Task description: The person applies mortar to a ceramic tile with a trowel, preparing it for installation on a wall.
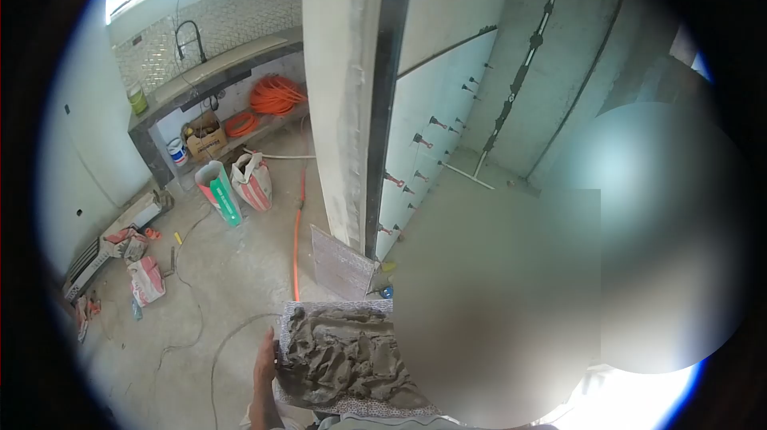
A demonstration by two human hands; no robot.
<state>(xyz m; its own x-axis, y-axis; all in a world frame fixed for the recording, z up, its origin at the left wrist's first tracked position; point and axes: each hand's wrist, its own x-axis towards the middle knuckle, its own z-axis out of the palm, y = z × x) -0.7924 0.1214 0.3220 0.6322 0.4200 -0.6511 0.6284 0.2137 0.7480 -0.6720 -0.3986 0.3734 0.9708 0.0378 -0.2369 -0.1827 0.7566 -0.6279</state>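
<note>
My left hand (264, 366) is at the bottom, its fingers closed on the left edge of a tile (281, 395). The tile lies with its patterned back up, held low in front of my body. Thick, uneven grey mortar (343, 354) covers most of that back, leaving a bare rim along the edges. The tile's right part disappears behind a large blurred area. My right hand does not show. Just beyond the tile, another tile (343, 262) leans against the foot of the wall end.
Large white wall tiles (431, 130) carry several red-and-black levelling clips. An orange hose (298, 246) and a cable (214, 366) cross the floor. Open bags (220, 194) stand near a counter (220, 62). Torn bags and a long carton (104, 250) lie left. Blur hides the right side.
</note>
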